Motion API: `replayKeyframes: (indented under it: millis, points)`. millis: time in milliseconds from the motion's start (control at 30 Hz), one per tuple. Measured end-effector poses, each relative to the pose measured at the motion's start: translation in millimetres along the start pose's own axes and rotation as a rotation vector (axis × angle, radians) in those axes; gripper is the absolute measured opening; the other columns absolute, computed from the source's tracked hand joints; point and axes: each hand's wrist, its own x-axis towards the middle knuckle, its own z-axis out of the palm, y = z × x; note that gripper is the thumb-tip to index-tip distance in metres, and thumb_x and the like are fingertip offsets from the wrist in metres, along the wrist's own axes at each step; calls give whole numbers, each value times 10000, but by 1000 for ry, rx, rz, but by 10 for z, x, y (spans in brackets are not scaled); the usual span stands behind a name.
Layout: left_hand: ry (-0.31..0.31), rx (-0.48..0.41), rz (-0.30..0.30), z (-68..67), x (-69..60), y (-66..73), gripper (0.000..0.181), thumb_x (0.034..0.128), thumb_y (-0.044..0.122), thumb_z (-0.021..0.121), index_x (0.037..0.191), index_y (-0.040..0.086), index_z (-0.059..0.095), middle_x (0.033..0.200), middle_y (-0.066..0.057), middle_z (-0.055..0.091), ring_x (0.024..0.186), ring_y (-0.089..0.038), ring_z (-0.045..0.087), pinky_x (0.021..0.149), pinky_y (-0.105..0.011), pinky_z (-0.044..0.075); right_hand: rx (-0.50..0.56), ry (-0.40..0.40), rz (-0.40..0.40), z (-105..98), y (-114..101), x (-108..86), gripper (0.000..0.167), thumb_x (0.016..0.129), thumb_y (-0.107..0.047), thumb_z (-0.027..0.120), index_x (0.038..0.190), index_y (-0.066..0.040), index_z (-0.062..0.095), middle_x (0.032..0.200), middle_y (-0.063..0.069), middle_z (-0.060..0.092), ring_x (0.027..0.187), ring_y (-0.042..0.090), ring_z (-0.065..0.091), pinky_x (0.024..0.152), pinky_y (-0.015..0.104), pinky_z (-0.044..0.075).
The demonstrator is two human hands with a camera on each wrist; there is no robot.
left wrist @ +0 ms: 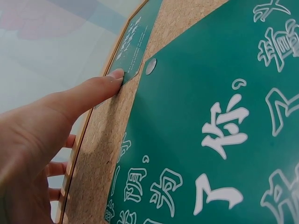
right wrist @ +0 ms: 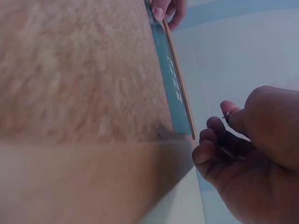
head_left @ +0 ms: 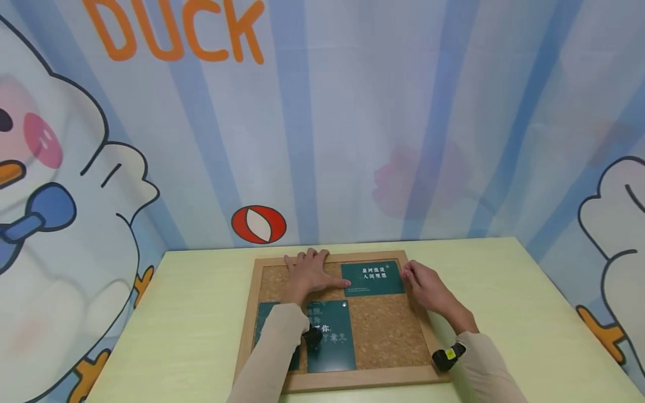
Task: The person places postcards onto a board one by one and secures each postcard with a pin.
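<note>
A wood-framed corkboard (head_left: 390,336) lies on the table. Along its far edge sits a dark green card (head_left: 370,286) with white characters, placed sideways. My left hand (head_left: 309,277) presses the card's left end with a straight thumb, its other fingers spread over the far frame. Beside the card's right end, my right hand (head_left: 428,288) pinches a small metal thumbtack (right wrist: 227,117) between thumb and forefinger, the point sticking out; its other fingers are curled. Nearer me, an upright green card (head_left: 330,355) carries a silver thumbtack (left wrist: 151,66) at a corner.
Another green card (head_left: 266,314) lies on the board's left side, partly hidden by my left sleeve (head_left: 274,347). The pale yellow table (head_left: 504,291) extends on both sides of the board. Behind it hangs a striped blue curtain (head_left: 347,140) with cartoon ducks.
</note>
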Motion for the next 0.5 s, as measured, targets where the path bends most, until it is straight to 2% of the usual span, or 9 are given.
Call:
replayKeyframes:
  millis: [133,267,500]
  points:
    - [0,-4,-8,3,-6,9,1132,664,828,769,1573,228,461,1541,-154,455,1415,-420,385,1137,-786,38,22,29,13,19,-43,122,160,1113,-50,443,1067,29,574,883,86,579,820,220,546,728,365,498]
    - [-5,0,-17,-35,-32,31,1122,677,822,765,1575,223,457,1552,-152,449,1426,-418,373,1147,-774,26,19,54,43,-1,-63,235,187,1101,-89,494,1121,43,625,924,103,608,843,243,555,740,370,501]
    - [13,-7,-5,-115,-124,95,1072,707,774,782,1555,192,483,1527,-164,471,1408,-428,392,1150,-764,58,-10,27,53,-44,-16,388,176,1056,-80,593,1199,17,624,1033,156,683,887,279,637,754,385,574]
